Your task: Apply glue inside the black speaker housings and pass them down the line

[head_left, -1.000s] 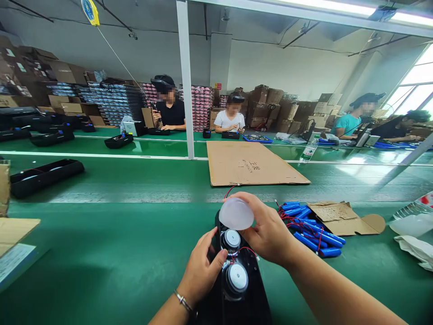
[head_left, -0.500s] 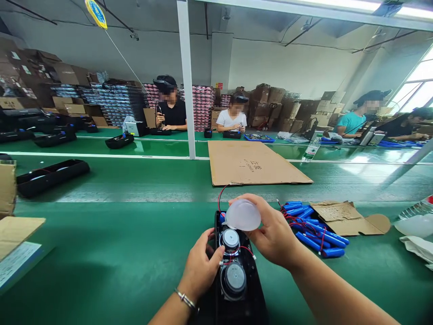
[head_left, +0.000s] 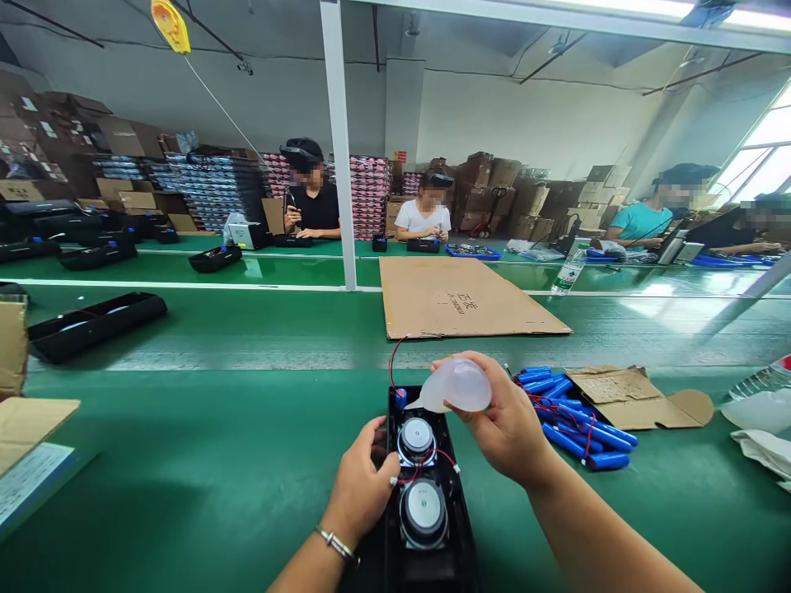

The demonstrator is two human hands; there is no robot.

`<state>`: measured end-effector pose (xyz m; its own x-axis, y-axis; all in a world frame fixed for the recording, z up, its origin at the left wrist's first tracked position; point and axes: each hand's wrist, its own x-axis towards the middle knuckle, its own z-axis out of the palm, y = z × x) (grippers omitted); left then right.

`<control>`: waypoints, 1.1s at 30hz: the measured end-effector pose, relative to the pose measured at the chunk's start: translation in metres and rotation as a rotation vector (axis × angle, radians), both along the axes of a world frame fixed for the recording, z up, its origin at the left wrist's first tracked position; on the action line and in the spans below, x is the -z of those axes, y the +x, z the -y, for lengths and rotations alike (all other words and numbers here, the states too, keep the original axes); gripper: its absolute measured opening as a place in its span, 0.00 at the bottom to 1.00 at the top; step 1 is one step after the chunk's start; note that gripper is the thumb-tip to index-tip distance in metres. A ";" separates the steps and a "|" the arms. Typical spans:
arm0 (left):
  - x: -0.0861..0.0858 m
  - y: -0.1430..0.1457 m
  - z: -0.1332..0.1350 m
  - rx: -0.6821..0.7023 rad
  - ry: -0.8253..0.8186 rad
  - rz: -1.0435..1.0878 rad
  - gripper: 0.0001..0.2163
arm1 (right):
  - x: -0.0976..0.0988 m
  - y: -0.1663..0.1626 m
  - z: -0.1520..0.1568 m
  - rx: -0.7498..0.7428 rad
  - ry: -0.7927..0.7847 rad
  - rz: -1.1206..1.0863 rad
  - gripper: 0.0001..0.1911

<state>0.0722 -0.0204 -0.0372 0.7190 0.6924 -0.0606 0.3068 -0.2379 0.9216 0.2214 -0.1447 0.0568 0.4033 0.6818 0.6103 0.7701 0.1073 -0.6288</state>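
Steadying a long black plastic speaker housing (head_left: 426, 494) on the green bench (head_left: 185, 461), the left hand (head_left: 362, 486) curls its fingers against the housing's left edge beside two round silver-faced speaker cones, one behind the other, laced with thin red wires. Above the housing's far end, the right hand (head_left: 503, 416) grips a soft, translucent white squeeze bottle (head_left: 457, 387), its nozzle tipped down toward a small blue battery seated there. Glue or sealant appears about to be applied; the next move calls for a steady nozzle and a light squeeze. Right of the housing lies a heap of glossy blue cylindrical batteries (head_left: 574, 420) with red leads, beside torn brown cardboard (head_left: 624, 387).
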 end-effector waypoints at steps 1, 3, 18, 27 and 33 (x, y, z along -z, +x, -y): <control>0.000 0.000 0.000 -0.002 0.000 -0.001 0.23 | 0.002 0.001 0.001 0.011 0.001 -0.006 0.18; 0.000 0.000 -0.001 -0.004 -0.004 0.003 0.23 | 0.005 0.004 0.002 0.028 0.009 -0.029 0.18; 0.000 0.000 0.000 0.002 -0.005 0.016 0.21 | 0.016 0.016 -0.005 0.052 0.084 -0.083 0.20; -0.003 -0.004 -0.004 0.033 0.025 -0.034 0.25 | 0.011 0.014 0.018 -0.036 0.226 -0.373 0.21; 0.008 -0.003 -0.016 0.069 0.004 -0.090 0.31 | 0.034 0.102 0.106 0.482 0.747 -0.454 0.37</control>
